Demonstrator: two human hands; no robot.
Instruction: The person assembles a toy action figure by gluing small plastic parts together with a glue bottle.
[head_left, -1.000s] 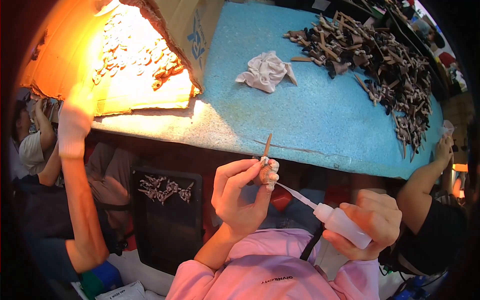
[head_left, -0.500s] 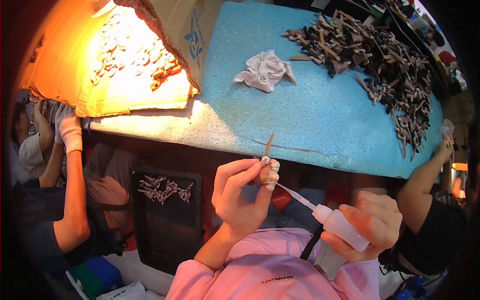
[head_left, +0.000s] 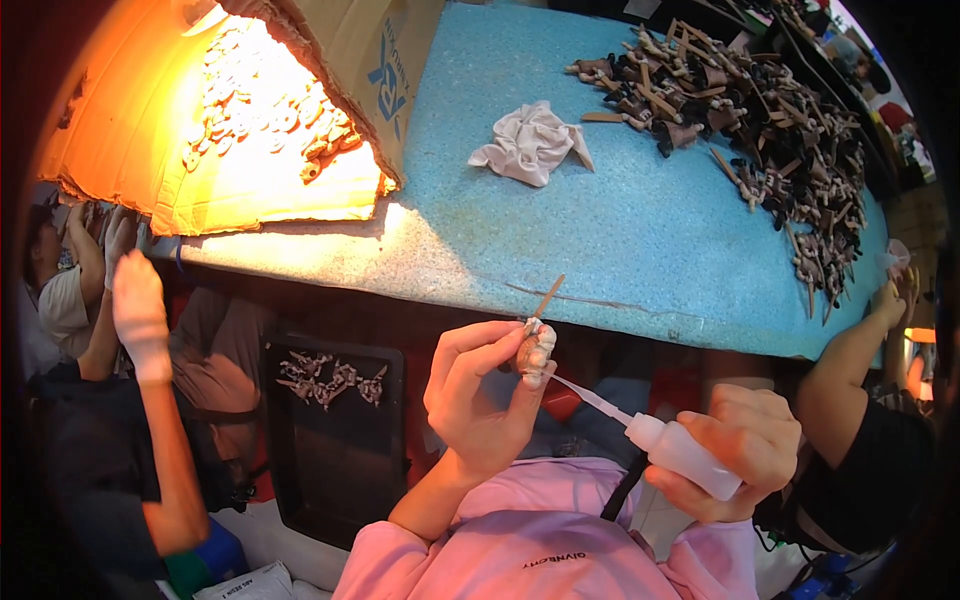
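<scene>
Pinched between the thumb and fingers of my left hand (head_left: 482, 385) is a small figurine (head_left: 536, 350), pale and brownish, with a thin brown blade-like piece sticking up from its top. My right hand (head_left: 740, 452) is wrapped round a white squeeze bottle (head_left: 688, 455) tilted to the upper left. The bottle's long thin nozzle points at the figurine's lower end; whether the tip touches it I cannot tell. Both hands are in front of the near edge of the blue-topped table (head_left: 400, 262).
A crumpled white cloth (head_left: 530, 142) lies on the table. A heap of similar figurines (head_left: 740, 120) covers its far right. At left, a brightly lit cardboard box (head_left: 130, 130) holds many small parts. A black tray (head_left: 335, 460) with several figurine parts sits lower left. Co-workers' arms are on both sides.
The figurine has turned slightly in my left hand, its blade now leaning more to the right. My right hand and bottle hardly moved. The left co-worker's gloved hand has moved down from the box.
</scene>
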